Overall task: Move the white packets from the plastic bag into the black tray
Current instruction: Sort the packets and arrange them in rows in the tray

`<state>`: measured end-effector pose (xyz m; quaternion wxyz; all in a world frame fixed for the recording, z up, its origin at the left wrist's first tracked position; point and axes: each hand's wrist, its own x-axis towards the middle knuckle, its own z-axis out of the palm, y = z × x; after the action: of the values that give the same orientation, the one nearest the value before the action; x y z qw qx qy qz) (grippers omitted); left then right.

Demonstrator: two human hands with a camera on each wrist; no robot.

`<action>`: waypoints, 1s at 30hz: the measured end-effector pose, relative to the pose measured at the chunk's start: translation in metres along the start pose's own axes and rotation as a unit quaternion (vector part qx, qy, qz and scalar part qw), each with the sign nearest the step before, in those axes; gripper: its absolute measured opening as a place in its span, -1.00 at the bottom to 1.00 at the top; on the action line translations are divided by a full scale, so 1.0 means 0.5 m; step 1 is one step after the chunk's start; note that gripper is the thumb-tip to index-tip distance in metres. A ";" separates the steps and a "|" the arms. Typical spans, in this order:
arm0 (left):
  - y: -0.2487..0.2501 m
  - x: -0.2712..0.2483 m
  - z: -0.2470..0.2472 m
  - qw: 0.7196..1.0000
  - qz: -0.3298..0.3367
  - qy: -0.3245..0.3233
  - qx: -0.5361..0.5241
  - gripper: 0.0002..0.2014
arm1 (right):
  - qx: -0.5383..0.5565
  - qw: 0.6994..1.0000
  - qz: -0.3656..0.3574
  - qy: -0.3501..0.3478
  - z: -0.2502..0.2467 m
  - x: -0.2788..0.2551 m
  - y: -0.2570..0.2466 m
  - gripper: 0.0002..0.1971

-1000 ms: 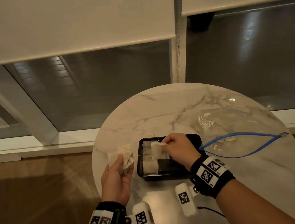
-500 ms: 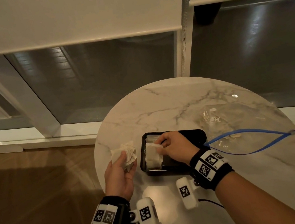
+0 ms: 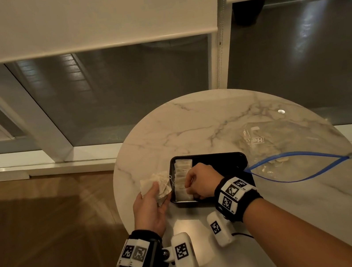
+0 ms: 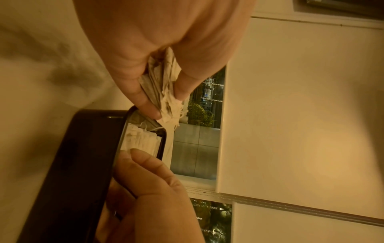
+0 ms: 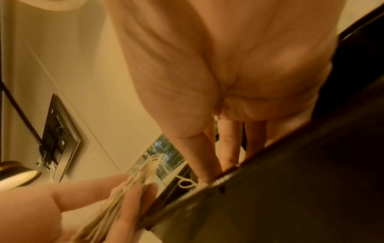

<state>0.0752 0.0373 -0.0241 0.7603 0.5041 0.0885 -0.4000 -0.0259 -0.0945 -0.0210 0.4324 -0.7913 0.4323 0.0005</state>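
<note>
My left hand [image 3: 155,194] pinches a stack of white packets [image 3: 156,183] just left of the black tray [image 3: 223,160]; the left wrist view shows thumb and fingers clamped on the stack of white packets [image 4: 164,85]. My right hand [image 3: 198,184] reaches down into the tray's near-left corner and pinches one white packet [image 3: 188,194] at the end of a row of packets [image 3: 182,171]. In the right wrist view its fingertips [image 5: 226,157] drop behind the tray rim [image 5: 270,172] and are hidden. The clear plastic bag [image 3: 288,142] lies open to the right.
The round marble table [image 3: 203,121] carries everything; its edge curves close to the left of my left hand. The bag's blue zip strip [image 3: 302,154] loops toward the tray's right side. Windows and a wooden floor surround the table.
My right hand has carried its packet from above the tray down into the tray's near-left corner. The left hand keeps its stack and has barely shifted.
</note>
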 end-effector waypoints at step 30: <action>-0.003 0.010 -0.003 1.000 -0.007 0.026 0.000 -0.72 | 0.046 0.994 0.066 0.078 0.009 0.036 0.034 -0.75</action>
<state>0.0779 0.0355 -0.0285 0.7548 0.5139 0.1113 -0.3921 -0.0244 -0.1082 -0.0422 0.4319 -0.7382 0.5155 -0.0527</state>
